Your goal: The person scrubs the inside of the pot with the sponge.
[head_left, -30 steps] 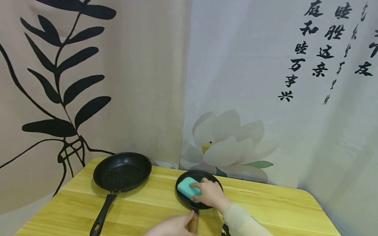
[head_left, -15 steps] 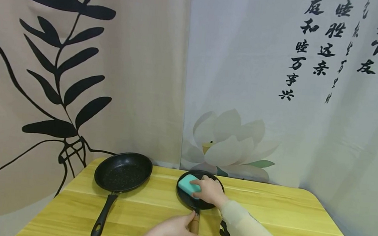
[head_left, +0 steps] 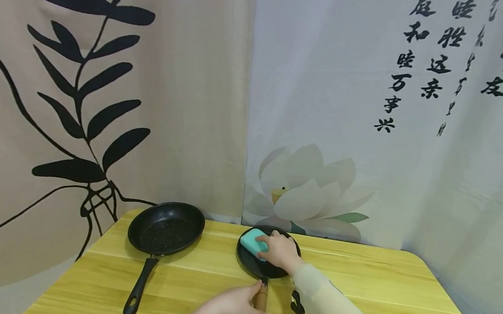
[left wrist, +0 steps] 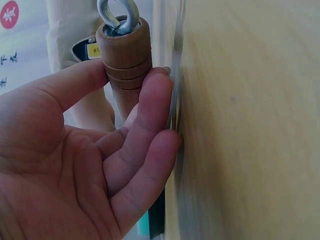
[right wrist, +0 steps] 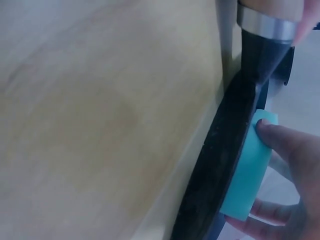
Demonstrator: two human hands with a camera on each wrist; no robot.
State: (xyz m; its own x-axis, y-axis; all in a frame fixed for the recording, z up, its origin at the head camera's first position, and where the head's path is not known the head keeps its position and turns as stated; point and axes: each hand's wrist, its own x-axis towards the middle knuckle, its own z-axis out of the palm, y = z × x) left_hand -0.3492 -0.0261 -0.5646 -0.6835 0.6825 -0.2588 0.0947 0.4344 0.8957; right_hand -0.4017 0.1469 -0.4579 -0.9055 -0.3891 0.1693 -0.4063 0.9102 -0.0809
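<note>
A small black frying pan (head_left: 254,266) with a wooden handle (head_left: 260,302) rests on the table. My left hand (head_left: 235,305) holds that handle, thumb on one side and fingers on the other. In the left wrist view, a metal ring (left wrist: 120,17) tops the handle's end. Inside the pan is a turquoise sponge (head_left: 252,242), gripped by my right hand (head_left: 282,252). The right wrist view shows the sponge (right wrist: 249,172) standing above the pan's rim, with thumb and fingers at its edges. Its underside is hidden by the pan wall.
To the left lies a larger black frying pan (head_left: 166,229) with a black handle (head_left: 140,289). A small black object (head_left: 296,303) shows beside my right sleeve (head_left: 333,304). The wooden table (head_left: 371,277) ends at a printed curtain (head_left: 194,97) behind.
My right hand has slid the sponge slightly toward the far side of the small pan. My left hand keeps its hold on the handle. The head view has shifted a little.
</note>
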